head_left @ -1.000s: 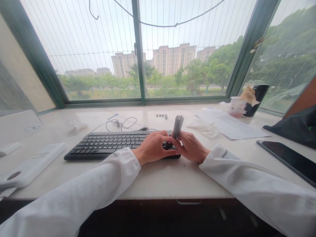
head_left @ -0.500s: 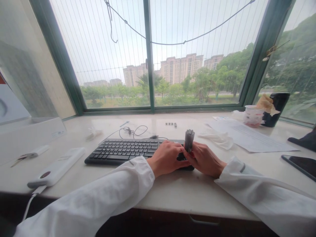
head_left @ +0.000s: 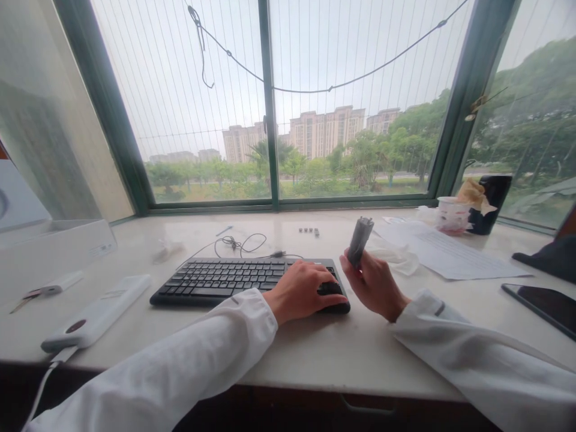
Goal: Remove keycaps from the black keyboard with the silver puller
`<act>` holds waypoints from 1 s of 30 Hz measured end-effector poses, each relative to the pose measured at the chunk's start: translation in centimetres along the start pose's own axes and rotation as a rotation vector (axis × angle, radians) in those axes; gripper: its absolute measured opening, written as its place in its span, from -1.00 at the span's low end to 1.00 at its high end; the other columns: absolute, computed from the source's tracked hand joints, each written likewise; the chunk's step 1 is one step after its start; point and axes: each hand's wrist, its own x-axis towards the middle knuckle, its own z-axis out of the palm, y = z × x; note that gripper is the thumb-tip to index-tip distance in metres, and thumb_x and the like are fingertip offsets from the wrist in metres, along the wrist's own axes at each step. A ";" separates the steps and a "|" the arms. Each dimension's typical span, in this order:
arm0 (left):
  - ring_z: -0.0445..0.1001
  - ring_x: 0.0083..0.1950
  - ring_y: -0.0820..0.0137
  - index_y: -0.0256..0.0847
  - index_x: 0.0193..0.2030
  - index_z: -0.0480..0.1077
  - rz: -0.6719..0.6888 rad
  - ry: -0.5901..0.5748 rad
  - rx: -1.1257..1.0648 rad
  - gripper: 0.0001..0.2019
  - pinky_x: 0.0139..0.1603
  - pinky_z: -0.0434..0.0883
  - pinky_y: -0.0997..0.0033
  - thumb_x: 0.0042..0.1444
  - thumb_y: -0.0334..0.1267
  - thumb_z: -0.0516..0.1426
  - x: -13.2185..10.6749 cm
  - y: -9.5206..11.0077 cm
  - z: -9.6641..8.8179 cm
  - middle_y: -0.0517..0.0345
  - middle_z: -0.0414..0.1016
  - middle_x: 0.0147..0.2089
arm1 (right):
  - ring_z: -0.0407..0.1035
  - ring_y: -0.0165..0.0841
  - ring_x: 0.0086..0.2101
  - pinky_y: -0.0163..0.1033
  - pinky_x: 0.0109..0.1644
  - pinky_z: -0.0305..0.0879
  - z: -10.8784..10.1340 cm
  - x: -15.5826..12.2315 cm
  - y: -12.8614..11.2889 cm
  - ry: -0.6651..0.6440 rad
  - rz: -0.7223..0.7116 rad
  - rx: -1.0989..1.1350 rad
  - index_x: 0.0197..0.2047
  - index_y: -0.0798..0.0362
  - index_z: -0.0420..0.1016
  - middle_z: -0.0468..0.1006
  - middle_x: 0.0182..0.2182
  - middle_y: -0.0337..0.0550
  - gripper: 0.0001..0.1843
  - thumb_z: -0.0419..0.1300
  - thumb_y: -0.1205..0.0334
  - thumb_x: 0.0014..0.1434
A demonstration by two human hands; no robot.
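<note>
At the front of the desk (head_left: 310, 369), one left hand (head_left: 299, 294) is staying on the right end of one keyboard (head_left: 225, 279), its thumb and fingers spreading; I cannot tell whether they are pinching anything. One right hand (head_left: 375, 285) is moving off to the right, its grip closing around one dark grey bundle (head_left: 360, 240), now tilting in the air, so apparently only the left hand is working the keyboard. Beyond, one cable (head_left: 231, 241) is looping, and four small pieces (head_left: 308, 230) are standing in a row, perhaps a fifth touching the last.
</note>
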 end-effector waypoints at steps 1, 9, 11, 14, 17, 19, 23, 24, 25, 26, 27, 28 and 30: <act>0.55 -0.11 0.29 -0.17 -0.15 0.56 0.008 -0.007 -0.016 -0.59 -0.02 0.36 0.34 0.16 0.14 0.15 0.0 0.0 -0.1 0.09 0.62 -0.18 | 0.26 -0.37 -0.60 -0.26 -0.45 0.11 -0.1 0.2 0.2 0.008 0.077 -0.009 -0.30 0.04 0.30 0.33 -0.61 -0.29 -0.72 -0.04 0.05 0.34; 0.53 -0.15 0.31 -0.16 -0.13 0.57 0.007 -0.004 -0.084 -0.65 -0.07 0.38 0.35 0.15 0.07 0.19 0.1 0.1 -0.5 0.10 0.61 -0.20 | 0.31 -0.33 -0.52 -0.24 -0.37 0.13 -1.1 2.1 1.3 -0.073 0.409 0.162 -0.34 0.02 0.40 0.41 -0.58 -0.23 -0.61 0.04 -0.13 0.26; 0.53 -0.16 0.32 -0.15 -0.13 0.57 0.003 -0.007 -0.096 -0.66 -0.06 0.38 0.35 0.14 0.06 0.20 0.0 0.1 -0.4 0.10 0.61 -0.20 | 0.29 -0.36 -0.54 -0.25 -0.37 0.16 -1.2 2.3 1.4 -0.118 0.447 0.277 -0.28 0.03 0.41 0.39 -0.61 -0.27 -0.58 0.05 -0.18 0.25; 0.53 -0.16 0.32 -0.13 -0.10 0.56 0.003 -0.010 -0.104 -0.67 -0.05 0.37 0.35 0.14 0.03 0.21 -0.1 0.0 -0.3 0.12 0.61 -0.21 | 0.30 -0.38 -0.55 -0.27 -0.37 0.17 -1.3 2.4 1.5 -0.191 0.454 0.394 -0.20 0.02 0.40 0.35 -0.63 -0.33 -0.57 0.06 -0.19 0.25; 0.53 -0.16 0.33 -0.10 -0.08 0.55 -0.009 0.010 -0.103 -0.68 -0.06 0.37 0.36 0.12 0.01 0.24 -0.2 0.0 -0.8 0.15 0.61 -0.19 | 0.28 -0.40 -0.55 -0.28 -0.39 0.16 -1.4 2.4 1.3 -0.234 0.429 0.452 -0.22 0.02 0.38 0.33 -0.63 -0.34 -0.60 0.09 -0.18 0.24; 0.53 -0.18 0.37 -0.11 -0.15 0.56 -0.009 0.021 -0.138 -0.76 -0.07 0.37 0.39 0.14 -0.05 0.24 -0.2 0.1 -1.3 0.18 0.61 -0.22 | 0.28 -0.41 -0.55 -0.29 -0.40 0.16 -1.5 2.4 1.2 -0.250 0.423 0.473 -0.24 0.02 0.37 0.32 -0.62 -0.34 -0.61 0.10 -0.17 0.24; 0.53 -0.27 0.47 -0.17 -0.27 0.55 -0.076 0.028 -0.281 -0.87 -0.15 0.39 0.50 0.19 -0.19 0.21 -0.2 0.2 -2.0 0.24 0.60 -0.31 | 0.27 -0.42 -0.56 -0.29 -0.40 0.17 -1.7 2.3 1.1 -0.276 0.422 0.485 -0.24 0.03 0.38 0.32 -0.62 -0.33 -0.60 0.10 -0.17 0.23; 0.53 -0.28 0.47 -0.17 -0.26 0.55 -0.094 0.028 -0.295 -0.87 -0.16 0.39 0.51 0.18 -0.19 0.22 -0.2 0.2 -2.1 0.24 0.60 -0.32 | 0.27 -0.41 -0.56 -0.29 -0.41 0.18 -1.7 2.3 1.1 -0.281 0.415 0.484 -0.24 0.04 0.38 0.32 -0.62 -0.33 -0.59 0.10 -0.18 0.23; 0.53 -0.27 0.47 -0.16 -0.24 0.55 -0.101 0.025 -0.293 -0.87 -0.16 0.39 0.50 0.17 -0.18 0.23 -0.1 0.2 -2.1 0.24 0.60 -0.31 | 0.27 -0.41 -0.56 -0.28 -0.41 0.18 -1.7 2.3 1.1 -0.285 0.408 0.485 -0.23 0.04 0.39 0.32 -0.63 -0.33 -0.58 0.10 -0.19 0.22; 0.53 -0.27 0.46 -0.15 -0.22 0.56 -0.096 0.020 -0.280 -0.86 -0.15 0.39 0.49 0.16 -0.16 0.24 -0.1 0.2 -2.1 0.23 0.60 -0.30 | 0.27 -0.41 -0.56 -0.28 -0.41 0.18 -1.6 2.3 1.1 -0.288 0.403 0.486 -0.22 0.04 0.39 0.32 -0.63 -0.33 -0.57 0.10 -0.19 0.22; 0.53 -0.25 0.44 -0.14 -0.21 0.56 -0.080 0.010 -0.260 -0.84 -0.14 0.39 0.47 0.14 -0.13 0.25 -0.1 0.2 -2.1 0.22 0.61 -0.28 | 0.27 -0.41 -0.56 -0.28 -0.41 0.18 -1.6 2.3 1.2 -0.289 0.402 0.487 -0.22 0.04 0.39 0.32 -0.63 -0.33 -0.57 0.10 -0.19 0.22; 0.53 -0.24 0.43 -0.14 -0.20 0.57 -0.058 -0.007 -0.241 -0.82 -0.13 0.39 0.46 0.13 -0.12 0.26 -0.1 0.2 -2.1 0.21 0.61 -0.27 | 0.27 -0.41 -0.56 -0.28 -0.41 0.18 -1.6 2.3 1.2 -0.291 0.401 0.489 -0.21 0.04 0.39 0.32 -0.63 -0.32 -0.58 0.10 -0.19 0.22; 0.52 -0.21 0.41 -0.13 -0.21 0.57 -0.014 -0.048 -0.223 -0.82 -0.09 0.38 0.44 0.12 -0.11 0.26 -0.1 0.2 -2.2 0.20 0.61 -0.26 | 0.27 -0.41 -0.56 -0.28 -0.41 0.18 -1.6 2.3 1.2 -0.297 0.393 0.497 -0.22 0.04 0.39 0.33 -0.62 -0.32 -0.59 0.10 -0.17 0.23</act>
